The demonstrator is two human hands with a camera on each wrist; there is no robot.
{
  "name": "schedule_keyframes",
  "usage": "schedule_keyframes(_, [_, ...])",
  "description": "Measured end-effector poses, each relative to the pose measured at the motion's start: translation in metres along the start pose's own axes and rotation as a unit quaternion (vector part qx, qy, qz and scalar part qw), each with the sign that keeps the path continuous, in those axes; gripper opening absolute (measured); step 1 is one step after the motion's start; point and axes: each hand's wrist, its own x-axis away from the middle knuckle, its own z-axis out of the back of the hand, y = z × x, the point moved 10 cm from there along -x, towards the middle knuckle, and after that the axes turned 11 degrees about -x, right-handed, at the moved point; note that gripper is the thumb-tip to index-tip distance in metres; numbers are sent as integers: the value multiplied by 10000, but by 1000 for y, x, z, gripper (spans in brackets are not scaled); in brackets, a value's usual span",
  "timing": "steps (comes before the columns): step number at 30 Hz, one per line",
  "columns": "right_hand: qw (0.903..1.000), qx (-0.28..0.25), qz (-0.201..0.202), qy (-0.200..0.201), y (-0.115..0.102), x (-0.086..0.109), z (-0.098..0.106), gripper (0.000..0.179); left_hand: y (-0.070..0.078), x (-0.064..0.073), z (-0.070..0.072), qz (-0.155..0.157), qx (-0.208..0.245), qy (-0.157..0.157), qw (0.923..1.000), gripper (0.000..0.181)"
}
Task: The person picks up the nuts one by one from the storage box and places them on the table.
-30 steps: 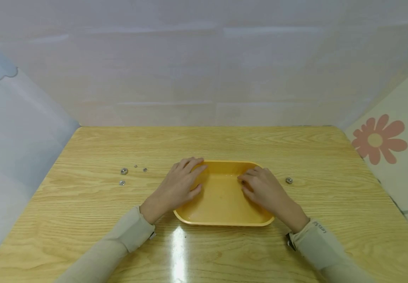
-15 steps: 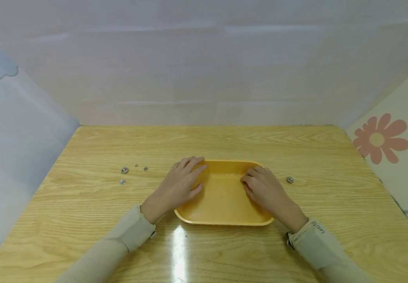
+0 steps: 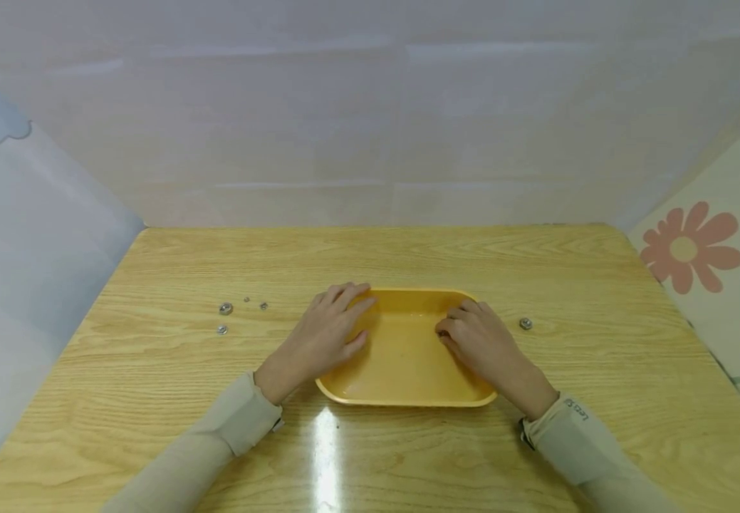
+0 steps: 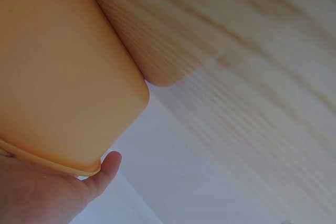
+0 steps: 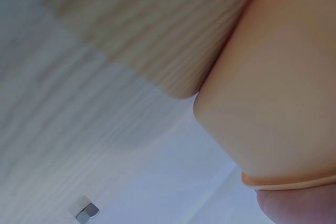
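Note:
A shallow yellow plastic tray (image 3: 402,356) lies on the wooden table. Over its left rim rests my left hand (image 3: 326,328), fingers loosely spread and holding nothing that shows; its edge shows beneath the rim in the left wrist view. My right hand (image 3: 480,342) reaches over the right rim into the tray with fingers curled. Between its thumb and fingertips it pinches a small dark metal nut (image 3: 441,334), mostly hidden by the fingers. Outside the tray, right of this hand, sits a larger hex nut (image 3: 526,323), also seen in the right wrist view.
Several nuts of different sizes lie left of the tray, including a large nut (image 3: 226,308), a medium nut (image 3: 222,330) and a small nut (image 3: 263,306). A pale wall covering (image 3: 395,142) rises behind the table (image 3: 395,456).
The right fingertips have drawn in slightly and shifted a little within the tray. The left hand and the loose nuts stay where they were.

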Motion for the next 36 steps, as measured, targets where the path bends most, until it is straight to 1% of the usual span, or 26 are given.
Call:
schedule_keyframes(8, [9999, -86, 63, 102, -1, -1, 3, 4, 0, 0, 1, -7, -12, 29, 10000, 47])
schedule_keyframes(16, [9991, -410, 41, 134, -1, 0, 5, 5, 0, 1, 1, 7, 16, -6, 10000, 48])
schedule_keyframes(21, [9977, -663, -68, 94, 2, -1, 4, 3, 1, 0, 3, -6, 46, 34, 10000, 49])
schedule_keyframes(25, [9945, -1032, -172, 94, 5, 0, 5, 3, 1, 0, 3, 19, 48, 42, 10000, 50])
schedule_keyframes(30, [9885, -1477, -246, 208, 7, 1, 9, 8, 1, 0, 1, 81, 61, -89, 9999, 54])
schedule_keyframes(36, [9822, -1827, -269, 334, 7, 6, 19, 10, 1, -1, 0, 92, 90, -82, 9999, 58])
